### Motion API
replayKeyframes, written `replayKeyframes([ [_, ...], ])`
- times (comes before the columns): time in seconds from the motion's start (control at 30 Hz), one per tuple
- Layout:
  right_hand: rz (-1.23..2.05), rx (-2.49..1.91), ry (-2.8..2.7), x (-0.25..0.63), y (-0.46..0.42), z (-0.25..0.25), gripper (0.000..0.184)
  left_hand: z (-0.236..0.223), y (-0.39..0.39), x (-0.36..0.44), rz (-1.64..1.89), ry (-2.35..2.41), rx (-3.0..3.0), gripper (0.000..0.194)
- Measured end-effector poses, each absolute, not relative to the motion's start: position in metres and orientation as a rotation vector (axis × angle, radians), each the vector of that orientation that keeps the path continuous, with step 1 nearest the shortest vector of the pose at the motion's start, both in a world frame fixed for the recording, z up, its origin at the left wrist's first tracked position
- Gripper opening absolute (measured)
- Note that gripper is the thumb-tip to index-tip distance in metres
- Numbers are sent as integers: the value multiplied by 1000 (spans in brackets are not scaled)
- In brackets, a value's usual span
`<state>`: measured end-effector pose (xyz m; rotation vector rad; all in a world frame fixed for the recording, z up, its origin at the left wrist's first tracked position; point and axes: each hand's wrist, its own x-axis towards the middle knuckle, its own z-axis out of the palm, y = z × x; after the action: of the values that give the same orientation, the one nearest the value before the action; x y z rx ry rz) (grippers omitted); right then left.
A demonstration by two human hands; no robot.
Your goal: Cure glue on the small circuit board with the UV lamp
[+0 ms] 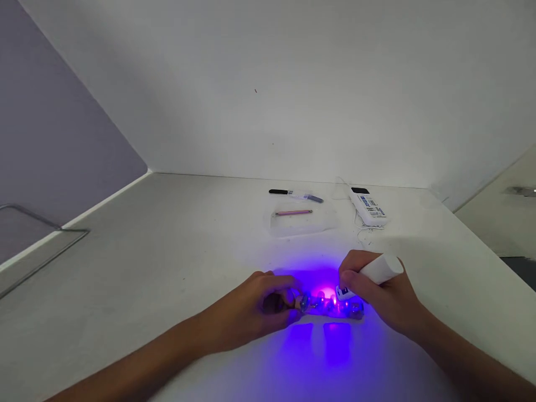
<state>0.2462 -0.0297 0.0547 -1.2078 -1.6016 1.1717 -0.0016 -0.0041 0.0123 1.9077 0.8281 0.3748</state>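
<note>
Two hands [274, 304] [383, 293] flank the violet-lit piece [330, 306], left pinching it, right gripping a white lamp [379, 271] (glowing).

My left hand [266, 304] reaches in from seven o'clock, thumb and fingers pinched toward three; my right hand [383, 285] comes from four o'clock, fingers curled closed, pointing toward nine.

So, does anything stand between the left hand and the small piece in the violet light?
Nothing visible does. The left hand has its grip at the left end of the violet-lit piece. The white lamp in the right hand points toward it.
</note>
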Motion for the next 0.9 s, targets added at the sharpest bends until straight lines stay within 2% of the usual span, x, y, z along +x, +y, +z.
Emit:
replayKeyframes([
  [0.9, 1218, -1234, -1604, 244, -32, 63, 23, 16, -3, 0, 346, 843, 1904, 11],
])
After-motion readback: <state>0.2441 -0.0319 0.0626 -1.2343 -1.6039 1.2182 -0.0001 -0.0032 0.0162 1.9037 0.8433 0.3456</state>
